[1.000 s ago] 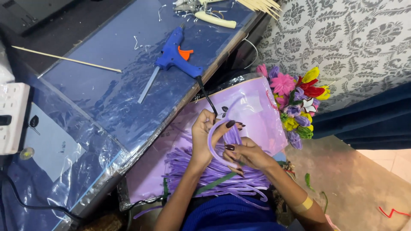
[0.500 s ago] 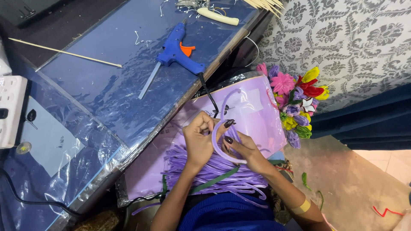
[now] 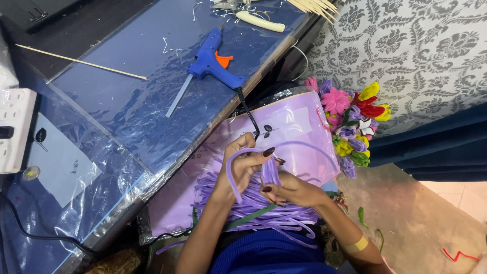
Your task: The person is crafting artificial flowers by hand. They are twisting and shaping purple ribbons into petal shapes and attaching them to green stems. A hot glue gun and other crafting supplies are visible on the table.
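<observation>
Both my hands work a purple foam strip over my lap. My left hand pinches the strip, which curves in a loop out from its fingers. My right hand grips the same strip where it bunches between the two hands. Beneath them lies a heap of several purple foam strips on a lilac sheet in a plastic sleeve. A green strip lies across the heap.
A blue glue gun lies on the blue plastic-covered table, its black cord running down to my lap. A wooden skewer, pliers and a white power strip are also there. Colourful paper flowers sit right of the sheet.
The camera has shifted slightly. My hands have turned the purple strip, and its loop now curves round to the left of my left hand instead of between both hands.
</observation>
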